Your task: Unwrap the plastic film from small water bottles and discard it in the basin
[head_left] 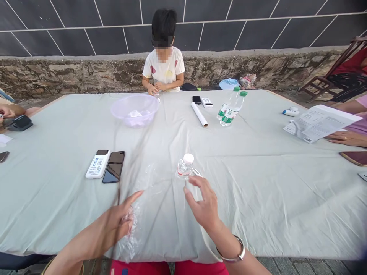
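Observation:
My left hand (pixel 122 219) is low over the near part of the table, its index finger stretched out and the other fingers curled round crumpled clear plastic film (pixel 130 244). More of this thin film spreads flat on the cloth beyond that hand. My right hand (pixel 205 200) is open, thumb and fingers apart, just short of a small clear bottle (pixel 185 167) with a white cap and a red-and-white label. The bottle stands upright. Beside its base lies a slim white item (pixel 197 173), partly hidden by the bottle and my fingers.
A white power bank (pixel 98 164) and a dark phone (pixel 114 167) lie left. Farther off are a purple basin (pixel 134 110), a white roll (pixel 199 114) and two green-capped water bottles (pixel 229 116). One person (pixel 163 68) sits opposite; another at right holds a printed sheet (pixel 321 120).

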`<action>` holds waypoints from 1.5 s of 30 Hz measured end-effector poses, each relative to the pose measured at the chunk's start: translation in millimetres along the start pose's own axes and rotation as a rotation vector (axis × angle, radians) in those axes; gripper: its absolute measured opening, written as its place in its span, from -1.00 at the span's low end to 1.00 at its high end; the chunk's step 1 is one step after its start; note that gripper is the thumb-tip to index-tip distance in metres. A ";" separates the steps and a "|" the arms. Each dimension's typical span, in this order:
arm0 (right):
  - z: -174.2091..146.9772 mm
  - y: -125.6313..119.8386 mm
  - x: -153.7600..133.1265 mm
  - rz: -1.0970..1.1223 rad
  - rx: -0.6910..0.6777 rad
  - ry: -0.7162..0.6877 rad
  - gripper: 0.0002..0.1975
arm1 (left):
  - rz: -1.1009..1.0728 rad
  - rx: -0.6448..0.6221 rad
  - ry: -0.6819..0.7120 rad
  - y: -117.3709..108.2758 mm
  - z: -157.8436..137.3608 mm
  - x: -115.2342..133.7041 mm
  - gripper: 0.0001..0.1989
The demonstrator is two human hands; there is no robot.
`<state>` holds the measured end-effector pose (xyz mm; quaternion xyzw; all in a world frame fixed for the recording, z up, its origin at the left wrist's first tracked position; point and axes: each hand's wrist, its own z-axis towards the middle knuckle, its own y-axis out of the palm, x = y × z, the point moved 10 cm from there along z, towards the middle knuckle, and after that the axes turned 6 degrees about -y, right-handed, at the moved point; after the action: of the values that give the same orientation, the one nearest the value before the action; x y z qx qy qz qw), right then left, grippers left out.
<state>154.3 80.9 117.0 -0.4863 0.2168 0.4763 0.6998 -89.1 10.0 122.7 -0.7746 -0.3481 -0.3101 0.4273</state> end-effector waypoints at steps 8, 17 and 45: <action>-42.8 118.8 -93.2 0.550 -1.075 -0.156 -0.04 | -0.246 -0.199 0.190 5.7 -9.0 58.5 -0.77; -59.6 107.2 -47.5 -0.011 -1.036 0.002 -0.83 | -0.665 0.758 0.017 -65.4 17.5 -15.4 -0.77; 28.5 -6.6 84.1 -0.115 -0.175 0.360 -0.26 | -1.046 0.621 -0.206 -36.9 70.1 -25.1 -0.50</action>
<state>193.6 144.0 68.0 -0.6342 0.2680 0.3580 0.6307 -120.1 79.1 88.6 -0.3667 -0.7954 -0.2860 0.3886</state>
